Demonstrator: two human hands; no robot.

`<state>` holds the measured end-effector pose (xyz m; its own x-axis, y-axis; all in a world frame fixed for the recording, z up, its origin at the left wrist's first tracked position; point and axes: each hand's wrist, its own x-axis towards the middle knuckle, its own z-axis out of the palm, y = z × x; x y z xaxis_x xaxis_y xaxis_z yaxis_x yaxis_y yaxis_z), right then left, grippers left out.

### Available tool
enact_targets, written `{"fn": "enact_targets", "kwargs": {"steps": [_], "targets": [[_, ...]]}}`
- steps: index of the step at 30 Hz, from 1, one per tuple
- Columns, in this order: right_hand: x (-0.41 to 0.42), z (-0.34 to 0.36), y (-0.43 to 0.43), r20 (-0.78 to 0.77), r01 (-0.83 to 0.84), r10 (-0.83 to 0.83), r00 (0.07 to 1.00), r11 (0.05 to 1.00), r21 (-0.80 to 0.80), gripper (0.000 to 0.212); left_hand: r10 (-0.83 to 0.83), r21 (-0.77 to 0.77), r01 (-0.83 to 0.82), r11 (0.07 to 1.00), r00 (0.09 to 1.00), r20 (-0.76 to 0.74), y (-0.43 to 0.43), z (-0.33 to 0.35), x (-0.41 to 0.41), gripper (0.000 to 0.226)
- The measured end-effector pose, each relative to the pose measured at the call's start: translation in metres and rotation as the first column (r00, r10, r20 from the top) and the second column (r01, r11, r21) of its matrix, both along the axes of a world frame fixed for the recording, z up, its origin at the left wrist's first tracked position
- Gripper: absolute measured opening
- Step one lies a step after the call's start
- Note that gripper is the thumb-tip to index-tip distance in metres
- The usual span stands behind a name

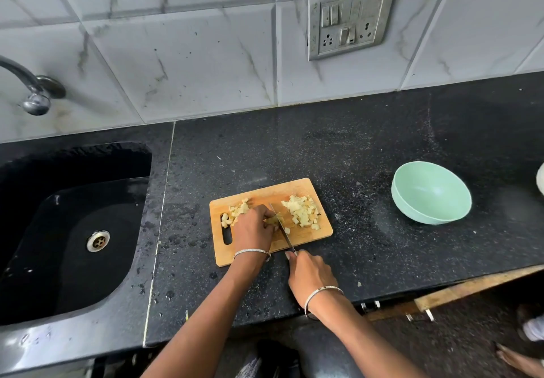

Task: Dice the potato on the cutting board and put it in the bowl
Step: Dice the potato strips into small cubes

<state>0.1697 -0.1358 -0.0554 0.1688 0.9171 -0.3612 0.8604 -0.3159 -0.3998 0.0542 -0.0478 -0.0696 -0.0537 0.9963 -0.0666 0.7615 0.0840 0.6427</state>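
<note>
Potato (274, 219) beneath left fingers (265, 211), knife (282, 226) alongside

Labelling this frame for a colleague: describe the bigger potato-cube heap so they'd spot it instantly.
On the black counter right of the sink lies a wooden cutting board. The bigger heap sits right of the knife; the smaller one lies beside the slot.

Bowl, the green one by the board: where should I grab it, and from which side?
Pinch the thin rim of the bowl on its left, the side facing the cutting board, thumb inside, fingers on the outer wall. It sits open side up and empty, and that rim is clear; the smooth round wall alone would probably slip.
</note>
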Motion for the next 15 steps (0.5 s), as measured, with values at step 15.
{"fn": "enact_targets", "kwargs": {"steps": [15], "targets": [[0.028, -0.015, 0.013, -0.235, 0.063, -0.074, 0.969, 0.997, -0.054, 0.049, 0.044, 0.015, -0.044, 0.999, 0.998, -0.053, -0.004, 0.005, 0.001, 0.022]]}}
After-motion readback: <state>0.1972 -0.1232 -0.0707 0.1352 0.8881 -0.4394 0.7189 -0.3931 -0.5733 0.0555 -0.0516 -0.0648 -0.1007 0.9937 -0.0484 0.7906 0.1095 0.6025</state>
